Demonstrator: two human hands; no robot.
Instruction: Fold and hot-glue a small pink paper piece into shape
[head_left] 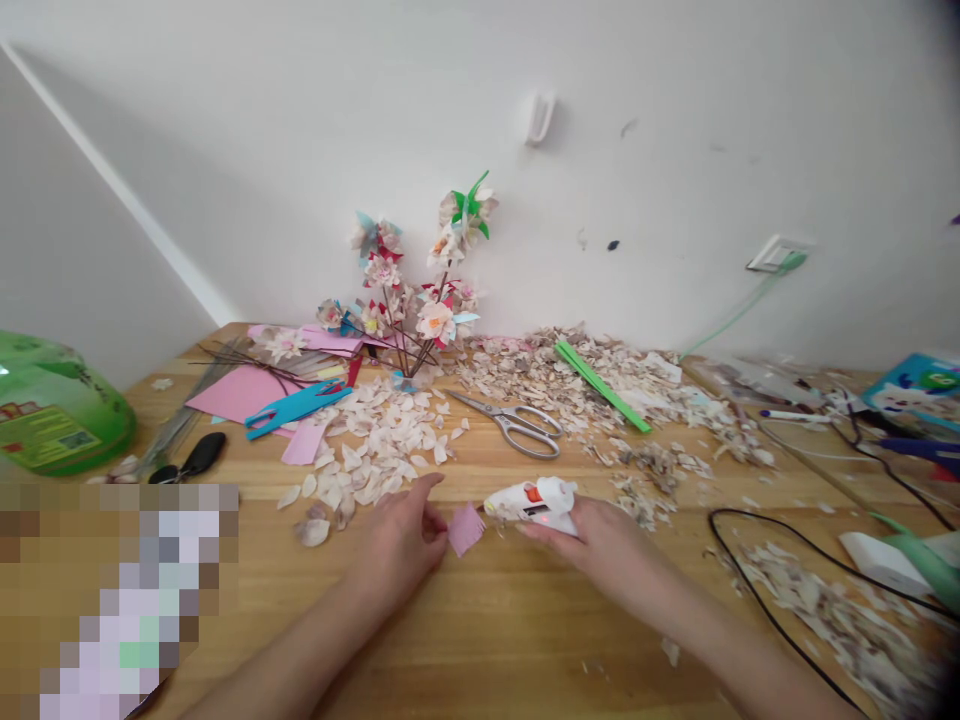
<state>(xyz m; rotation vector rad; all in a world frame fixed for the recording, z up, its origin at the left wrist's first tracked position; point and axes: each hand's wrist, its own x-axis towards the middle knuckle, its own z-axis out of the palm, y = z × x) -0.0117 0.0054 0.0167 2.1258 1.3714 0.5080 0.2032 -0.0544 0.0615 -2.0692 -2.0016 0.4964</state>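
My left hand (401,545) pinches a small pink paper piece (466,528) just above the wooden table (495,620). My right hand (600,545) grips a white hot glue gun (534,500), its nozzle pointing left at the pink piece, almost touching it. A pile of pale petal-shaped shells (375,455) lies just behind my left hand.
A bouquet of paper flowers (420,290) stands at the wall. Scissors (517,425), a green strip (600,385), pink paper sheets (240,390), a blue cutout (296,407) and scattered scraps (645,400) lie behind. A black cable (765,590) loops at right; a green bottle (52,405) sits far left.
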